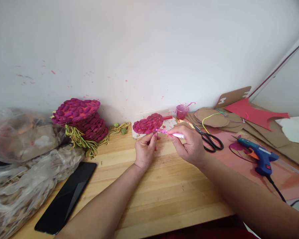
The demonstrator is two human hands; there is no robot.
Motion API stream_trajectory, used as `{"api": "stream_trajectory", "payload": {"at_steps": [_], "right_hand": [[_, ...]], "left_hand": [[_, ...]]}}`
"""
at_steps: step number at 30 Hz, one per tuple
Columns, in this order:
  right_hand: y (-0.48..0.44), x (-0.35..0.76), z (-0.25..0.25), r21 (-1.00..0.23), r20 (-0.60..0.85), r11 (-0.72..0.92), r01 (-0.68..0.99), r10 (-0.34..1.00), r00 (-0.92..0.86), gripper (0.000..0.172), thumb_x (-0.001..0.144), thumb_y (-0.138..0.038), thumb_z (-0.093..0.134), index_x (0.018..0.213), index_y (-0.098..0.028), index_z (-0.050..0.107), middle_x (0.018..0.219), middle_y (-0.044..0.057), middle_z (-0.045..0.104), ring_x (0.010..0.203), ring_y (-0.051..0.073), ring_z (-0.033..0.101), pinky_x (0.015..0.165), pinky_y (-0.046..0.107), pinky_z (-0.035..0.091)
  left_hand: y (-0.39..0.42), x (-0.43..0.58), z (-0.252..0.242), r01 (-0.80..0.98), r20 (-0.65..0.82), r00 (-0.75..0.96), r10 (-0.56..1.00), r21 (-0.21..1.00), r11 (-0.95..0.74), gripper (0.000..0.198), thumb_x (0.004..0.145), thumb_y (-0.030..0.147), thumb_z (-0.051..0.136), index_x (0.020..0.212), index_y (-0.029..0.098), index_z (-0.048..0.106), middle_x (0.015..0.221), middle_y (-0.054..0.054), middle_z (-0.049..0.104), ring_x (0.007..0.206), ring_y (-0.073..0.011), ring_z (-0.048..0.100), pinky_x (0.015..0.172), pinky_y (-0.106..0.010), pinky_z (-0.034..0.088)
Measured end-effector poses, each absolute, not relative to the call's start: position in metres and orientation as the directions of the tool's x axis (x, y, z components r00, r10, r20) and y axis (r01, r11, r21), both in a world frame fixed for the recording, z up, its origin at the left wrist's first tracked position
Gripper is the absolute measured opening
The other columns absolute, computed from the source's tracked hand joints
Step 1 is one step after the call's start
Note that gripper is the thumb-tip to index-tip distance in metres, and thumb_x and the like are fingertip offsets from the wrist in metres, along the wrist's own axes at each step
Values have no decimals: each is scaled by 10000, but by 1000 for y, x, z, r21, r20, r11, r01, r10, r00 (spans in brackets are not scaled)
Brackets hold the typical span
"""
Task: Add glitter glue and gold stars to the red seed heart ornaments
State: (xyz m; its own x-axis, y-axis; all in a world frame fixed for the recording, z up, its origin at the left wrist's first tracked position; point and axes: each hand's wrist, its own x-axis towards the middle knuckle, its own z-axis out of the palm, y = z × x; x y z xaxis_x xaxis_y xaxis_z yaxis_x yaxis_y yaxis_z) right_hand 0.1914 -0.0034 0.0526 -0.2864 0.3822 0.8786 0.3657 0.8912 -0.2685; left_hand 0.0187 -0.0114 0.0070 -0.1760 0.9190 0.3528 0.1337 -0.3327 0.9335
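Though close, magenta piece (148,123) beyond hands (145,151) (190,146)

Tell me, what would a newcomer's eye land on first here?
Probably the stack of bumpy magenta pieces, at the left near the white wall, with yellow-green strands beside it. Next, in the middle, the right hand holds a slim white tool close to another magenta piece. On the right, a blue glue gun stands out against a pink sheet.
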Motion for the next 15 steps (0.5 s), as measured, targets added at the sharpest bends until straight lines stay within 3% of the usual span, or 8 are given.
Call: {"api": "stream_trajectory", "payload": {"at_steps": [6,15], "right_hand": [[-3,191,53,-285,881,876,389,399,-253,174,909,-103,622,1020,-236,631,888,34,713,847,199,638,767,356,536],[-8,187,56,-256,887,903,344,362,-288,172,913,-108,611,1028,-234,635,870,41,723,825,201,654,733,354,550]], "left_hand": [[-12,19,8,122,340,-192,921,939,-321,398,861,521,654,735,154,744,637,-11,677,388,-66,481,411,-195,387],[-13,19,8,170,359,-172,917,928,-331,371,884,484,637,722,163,729,506,25,580,401,-80,471,453,-198,391]]}}
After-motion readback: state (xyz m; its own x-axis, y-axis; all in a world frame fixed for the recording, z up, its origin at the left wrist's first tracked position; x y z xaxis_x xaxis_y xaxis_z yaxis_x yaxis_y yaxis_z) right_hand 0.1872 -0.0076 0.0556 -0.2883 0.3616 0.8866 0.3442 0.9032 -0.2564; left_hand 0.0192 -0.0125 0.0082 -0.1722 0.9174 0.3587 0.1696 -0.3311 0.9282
